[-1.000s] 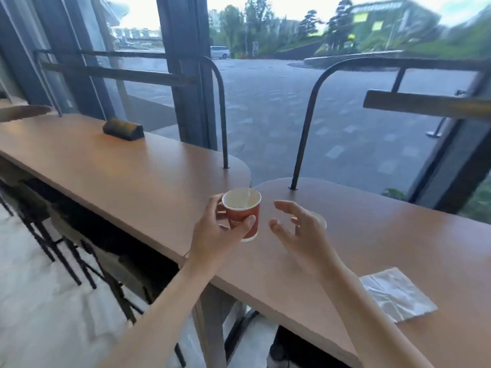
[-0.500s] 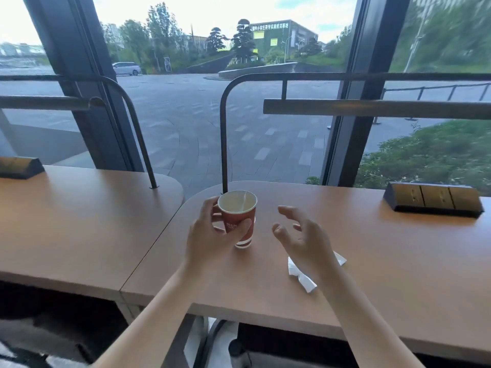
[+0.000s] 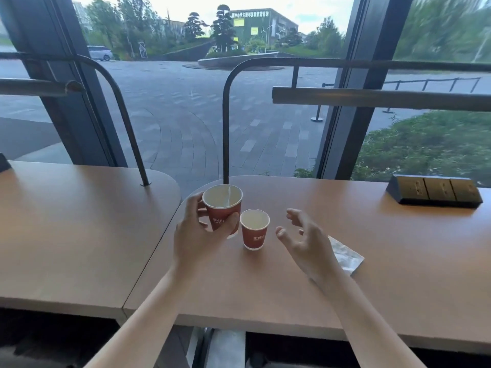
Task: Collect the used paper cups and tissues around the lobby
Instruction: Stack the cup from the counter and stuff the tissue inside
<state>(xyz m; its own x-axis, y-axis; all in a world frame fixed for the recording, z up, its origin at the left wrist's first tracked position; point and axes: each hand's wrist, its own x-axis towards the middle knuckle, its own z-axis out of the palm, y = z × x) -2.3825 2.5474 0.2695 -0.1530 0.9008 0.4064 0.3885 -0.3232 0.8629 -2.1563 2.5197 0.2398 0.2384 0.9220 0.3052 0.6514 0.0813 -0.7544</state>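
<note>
Item one: red paper cup (image 3: 222, 208), the larger-looking of two, white inside, upright, gripped round its wall by the left hand (image 3: 198, 236), thumb on the near side and fingers on the far side; whether its base touched the table could not be told. Item two: second red cup (image 3: 255, 229), upright on the right-hand table (image 3: 385, 274) near that table's left end, just beside the held cup, untouched. Item three: white tissue (image 3: 346, 257), lying flat on the same table, partly hidden behind the right hand (image 3: 305, 241). That hand was held to the right of the second cup, fingers spread and loosely curved, grasping nothing. Also noted: an adjoining left table (image 3: 79, 229), a dark socket block (image 3: 435, 191) towards the window, and a curved metal rail (image 3: 225, 123) rising behind the cups.
</note>
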